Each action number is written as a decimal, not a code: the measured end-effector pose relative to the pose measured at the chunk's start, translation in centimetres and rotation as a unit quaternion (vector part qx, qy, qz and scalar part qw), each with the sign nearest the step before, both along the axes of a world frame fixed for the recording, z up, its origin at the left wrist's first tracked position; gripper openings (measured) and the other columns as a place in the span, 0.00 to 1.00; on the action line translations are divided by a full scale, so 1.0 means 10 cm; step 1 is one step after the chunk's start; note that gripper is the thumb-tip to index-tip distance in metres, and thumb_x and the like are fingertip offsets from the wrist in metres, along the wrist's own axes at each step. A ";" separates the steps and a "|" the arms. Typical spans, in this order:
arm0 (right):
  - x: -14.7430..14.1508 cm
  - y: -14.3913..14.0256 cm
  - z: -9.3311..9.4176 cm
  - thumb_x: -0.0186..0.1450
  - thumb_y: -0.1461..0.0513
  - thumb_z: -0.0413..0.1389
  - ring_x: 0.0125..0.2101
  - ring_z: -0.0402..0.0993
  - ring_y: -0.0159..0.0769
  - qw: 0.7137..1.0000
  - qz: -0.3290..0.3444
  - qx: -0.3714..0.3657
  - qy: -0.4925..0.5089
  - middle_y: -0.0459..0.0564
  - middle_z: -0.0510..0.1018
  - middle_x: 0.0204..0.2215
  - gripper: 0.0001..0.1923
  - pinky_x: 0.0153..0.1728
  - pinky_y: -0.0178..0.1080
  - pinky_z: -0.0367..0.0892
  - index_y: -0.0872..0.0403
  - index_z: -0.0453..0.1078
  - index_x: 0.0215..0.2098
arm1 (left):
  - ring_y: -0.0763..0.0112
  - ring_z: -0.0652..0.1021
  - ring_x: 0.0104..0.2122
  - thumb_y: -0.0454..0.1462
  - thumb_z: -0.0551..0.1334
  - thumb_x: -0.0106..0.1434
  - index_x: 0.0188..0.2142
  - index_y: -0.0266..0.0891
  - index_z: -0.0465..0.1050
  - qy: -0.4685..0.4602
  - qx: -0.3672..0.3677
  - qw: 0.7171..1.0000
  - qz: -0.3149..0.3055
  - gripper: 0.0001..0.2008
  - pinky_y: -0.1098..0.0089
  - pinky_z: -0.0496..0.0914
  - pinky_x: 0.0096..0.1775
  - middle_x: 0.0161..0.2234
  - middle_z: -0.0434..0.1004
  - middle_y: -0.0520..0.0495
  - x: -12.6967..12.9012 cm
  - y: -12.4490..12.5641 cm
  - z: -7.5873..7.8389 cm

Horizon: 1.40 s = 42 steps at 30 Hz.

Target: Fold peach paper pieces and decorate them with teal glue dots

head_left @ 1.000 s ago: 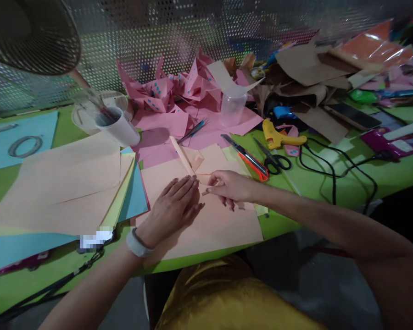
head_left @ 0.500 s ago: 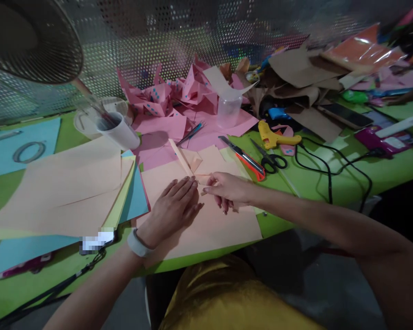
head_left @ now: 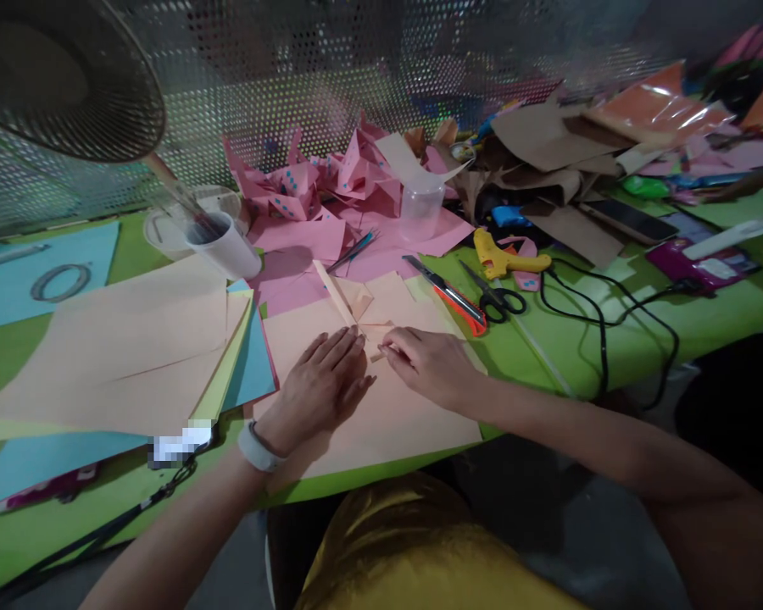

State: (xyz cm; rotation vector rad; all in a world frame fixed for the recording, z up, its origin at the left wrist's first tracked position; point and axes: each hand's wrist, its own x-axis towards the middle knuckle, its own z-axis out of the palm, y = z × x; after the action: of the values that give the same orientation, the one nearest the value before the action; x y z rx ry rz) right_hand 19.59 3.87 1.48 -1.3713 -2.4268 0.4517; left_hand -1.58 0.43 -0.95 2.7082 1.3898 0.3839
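Observation:
Peach-coloured paper (head_left: 331,428) lies on the green table in front of me, with a folded peach paper piece (head_left: 356,296) on top; a narrow folded strip (head_left: 334,292) angles up from it. My left hand (head_left: 321,381) rests flat over the near end of this piece, fingers stretched out and pressing on it. Close beside it on the right, my right hand (head_left: 429,364) has its thumb and fingers pinched at the paper's right edge. A small tan bit shows just under those fingertips; the exact grip is partly hidden.
To the left are stacked coloured sheets (head_left: 114,347) and a white cup (head_left: 229,246). Pink folded papers (head_left: 305,182) lie behind. On the right are an orange utility knife (head_left: 461,309), black scissors (head_left: 499,301), and a yellow glue gun (head_left: 505,258) with its cord.
My right hand has turned and its lower fingers, which hung loose before, have curled in beside the pinch. My left hand stays in place on the paper. The view has shifted slightly.

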 end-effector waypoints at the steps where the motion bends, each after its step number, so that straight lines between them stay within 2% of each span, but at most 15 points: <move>1: 0.01 -0.02 -0.04 0.70 0.63 0.51 0.36 0.76 0.39 0.997 0.029 0.071 -0.002 0.52 0.80 0.34 0.08 0.35 0.38 0.66 0.54 0.72 0.39 | 0.55 0.63 0.66 0.44 0.53 0.71 0.64 0.34 0.59 -0.002 0.002 1.000 -0.003 0.26 0.50 0.59 0.64 0.66 0.62 0.35 0.00 0.00 0.00; 3: 0.04 -0.03 -0.14 0.71 0.62 0.50 0.40 0.75 0.41 0.981 0.085 0.177 -0.001 0.54 0.80 0.38 0.10 0.40 0.41 0.66 0.55 0.74 0.41 | 0.55 0.63 0.66 0.43 0.53 0.71 0.65 0.33 0.58 -0.004 0.010 1.000 -0.002 0.27 0.49 0.60 0.64 0.65 0.62 0.33 0.01 0.00 -0.01; 6: 0.06 -0.02 -0.28 0.71 0.62 0.51 0.40 0.73 0.42 0.960 0.125 0.251 -0.011 0.54 0.79 0.43 0.11 0.41 0.44 0.65 0.55 0.74 0.47 | 0.55 0.64 0.65 0.43 0.52 0.71 0.65 0.31 0.58 0.003 0.017 1.000 0.005 0.27 0.50 0.60 0.64 0.65 0.63 0.32 0.02 -0.01 -0.02; 14: 0.08 -0.02 -0.33 0.71 0.60 0.53 0.45 0.73 0.42 0.958 0.163 0.236 0.012 0.57 0.79 0.45 0.14 0.43 0.45 0.65 0.57 0.73 0.51 | 0.56 0.64 0.65 0.41 0.53 0.70 0.66 0.33 0.56 0.001 0.009 1.000 0.011 0.27 0.51 0.60 0.65 0.66 0.62 0.34 0.02 -0.01 -0.02; 19: 0.08 -0.02 -0.33 0.71 0.61 0.52 0.44 0.73 0.43 0.959 0.163 0.230 0.012 0.57 0.79 0.44 0.15 0.44 0.45 0.66 0.58 0.72 0.52 | 0.59 0.65 0.65 0.41 0.53 0.70 0.68 0.36 0.53 -0.008 0.009 1.000 0.008 0.28 0.52 0.60 0.65 0.65 0.63 0.38 0.02 0.00 0.00; 26: 0.07 -0.02 -0.30 0.72 0.60 0.51 0.41 0.72 0.42 0.955 0.157 0.251 -0.011 0.55 0.80 0.42 0.15 0.41 0.44 0.65 0.59 0.73 0.51 | 0.56 0.68 0.62 0.42 0.56 0.69 0.64 0.34 0.59 -0.009 0.015 1.000 0.024 0.26 0.52 0.60 0.65 0.63 0.66 0.37 0.03 0.00 -0.01; 42: 0.08 -0.01 -0.34 0.70 0.61 0.54 0.40 0.72 0.41 0.951 0.145 0.274 0.001 0.54 0.81 0.41 0.14 0.40 0.44 0.65 0.60 0.73 0.50 | 0.57 0.70 0.61 0.41 0.56 0.69 0.65 0.34 0.57 -0.010 0.015 1.000 0.005 0.27 0.51 0.61 0.64 0.62 0.68 0.38 0.00 0.02 -0.02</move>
State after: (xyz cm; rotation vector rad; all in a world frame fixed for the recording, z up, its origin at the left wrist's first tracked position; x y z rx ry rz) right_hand 20.37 3.76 -1.91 -0.7844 -2.4896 -0.1591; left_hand -1.53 0.59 -1.20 2.7144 1.4036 0.4346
